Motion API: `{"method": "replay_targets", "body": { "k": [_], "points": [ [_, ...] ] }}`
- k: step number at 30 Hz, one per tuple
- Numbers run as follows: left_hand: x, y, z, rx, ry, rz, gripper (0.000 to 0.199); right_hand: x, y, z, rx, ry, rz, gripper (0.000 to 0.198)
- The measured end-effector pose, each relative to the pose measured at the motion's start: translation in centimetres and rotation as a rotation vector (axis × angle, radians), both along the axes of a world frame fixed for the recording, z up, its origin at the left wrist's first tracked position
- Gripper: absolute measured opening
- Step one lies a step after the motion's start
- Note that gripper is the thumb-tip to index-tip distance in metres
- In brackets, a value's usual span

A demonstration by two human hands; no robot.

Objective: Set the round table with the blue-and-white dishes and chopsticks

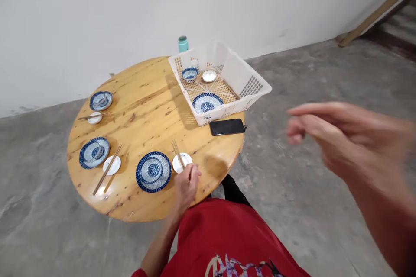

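Observation:
My left hand is closed around the lower part of a pair of chopsticks at the table's near edge. The chopsticks cross a small white dish, which the hand partly covers. Just left of it, a blue-and-white bowl rests in a blue-rimmed plate. My right hand is raised over the floor on the right, blurred, with thumb and fingers brought together and nothing visible in them.
A white plastic basket on the round wooden table holds a bowl, a white dish, a plate and chopsticks. A phone lies beside it. Two place settings stand left; a turquoise container stands behind.

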State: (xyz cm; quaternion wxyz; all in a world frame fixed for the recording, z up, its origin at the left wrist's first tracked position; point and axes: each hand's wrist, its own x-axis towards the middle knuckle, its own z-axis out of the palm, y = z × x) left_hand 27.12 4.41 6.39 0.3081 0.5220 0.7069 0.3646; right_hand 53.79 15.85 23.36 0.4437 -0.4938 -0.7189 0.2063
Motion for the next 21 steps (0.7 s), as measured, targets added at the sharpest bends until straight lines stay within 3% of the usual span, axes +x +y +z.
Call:
{"method": "replay_targets", "body": {
  "k": [3,7,9,11,13,16,18,21],
  "points": [
    [-1.5,4.5,3.0,0.123,0.181,0.11,0.03,-1.9,8.4,-1.0,-0.12,-0.06,0.19,0.021],
    [-1.9,13.4,8.5,0.28,0.45,0.113,0.031,-4.1,20.5,-3.8,-0.326,-0.458,0.292,0.023],
    [-1.6,18.8,10.6,0.233,0.598,0.03,0.032,-5.0,25.8,-6.0,-0.364,-0.69,0.313,0.022],
    [-1.1,24.4,11.5,0.075,0.73,-0.09,0.033,-5.7,30.2,-8.6,-0.427,-0.847,0.358,0.022],
    [-0.8,29.6,10.8,-0.111,0.836,-0.192,0.034,-6.3,33.4,-11.4,-0.548,-0.938,0.431,0.023],
    [-0.5,35.6,7.4,-0.355,0.926,-0.284,0.034,-7.1,35.6,-15.5,-0.789,-0.961,0.548,0.036],
    [-0.6,38.2,4.6,-0.526,0.93,-0.34,0.033,-7.7,35.8,-17.8,-0.962,-0.87,0.574,0.038],
    [-0.9,40.2,1.1,-0.708,0.909,-0.406,0.033,-8.5,35.1,-20.2,-1.195,-0.66,0.527,0.024]
  ]
}}
